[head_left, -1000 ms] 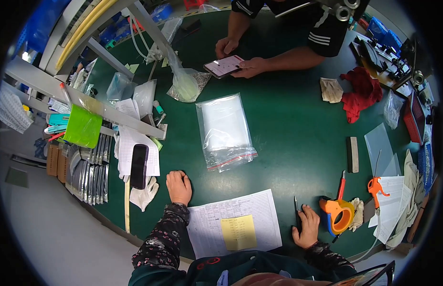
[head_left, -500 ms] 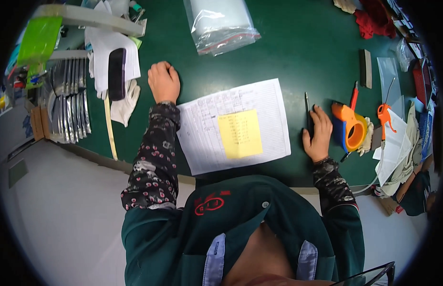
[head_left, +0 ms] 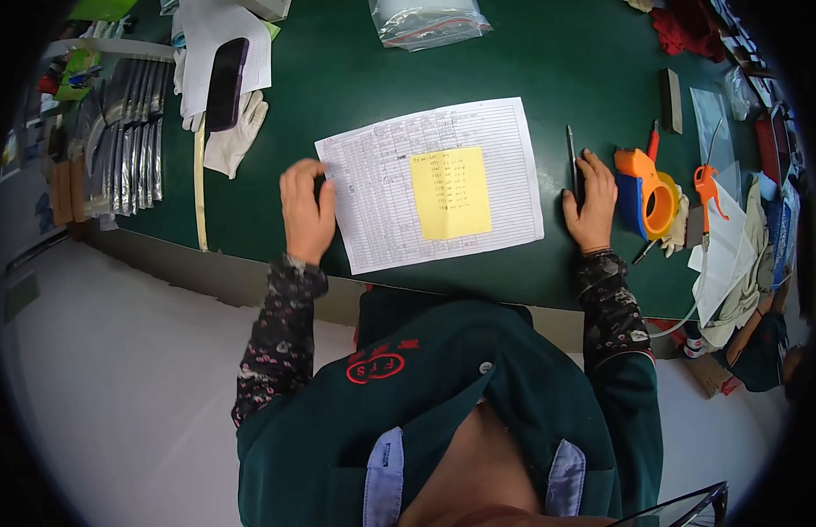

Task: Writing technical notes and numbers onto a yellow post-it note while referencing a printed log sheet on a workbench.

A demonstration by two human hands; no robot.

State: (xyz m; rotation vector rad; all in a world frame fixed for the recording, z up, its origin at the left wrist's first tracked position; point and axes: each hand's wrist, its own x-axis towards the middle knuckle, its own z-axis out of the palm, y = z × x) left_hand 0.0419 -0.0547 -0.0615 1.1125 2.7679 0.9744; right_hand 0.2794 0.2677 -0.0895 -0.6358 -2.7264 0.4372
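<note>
A printed sheet with ruled lines and handwriting (head_left: pixel 373 224) lies on the green table before me, with a yellow handwritten note (head_left: pixel 453 193) on top. By the sheet's left edge, my left hand (head_left: pixel 308 215) is open, its thumb apart from its fingers and nothing in its grasp. My right hand (head_left: pixel 594 206) rests open on the table to the right of the sheet, fingers stretched forward. A slim dark pen-like tool (head_left: pixel 572 158) lies between its thumb and index finger, not visibly gripped; its lower end is partly hidden by the hand.
An orange-and-blue tape dispenser (head_left: pixel 658 206), a red-handled tool (head_left: pixel 653 140) and an orange air gun (head_left: pixel 707 193) sit at right. On the left are a phone (head_left: pixel 227 83), white gloves (head_left: pixel 236 140) and silvery packets (head_left: pixel 131 167). A clear bag (head_left: pixel 434 25) lies at the far side.
My left hand has drawn back toward me along the sheet's left edge. My right hand stays beside the pen-like tool. The whole view has shifted, so the table sits higher in the picture.
</note>
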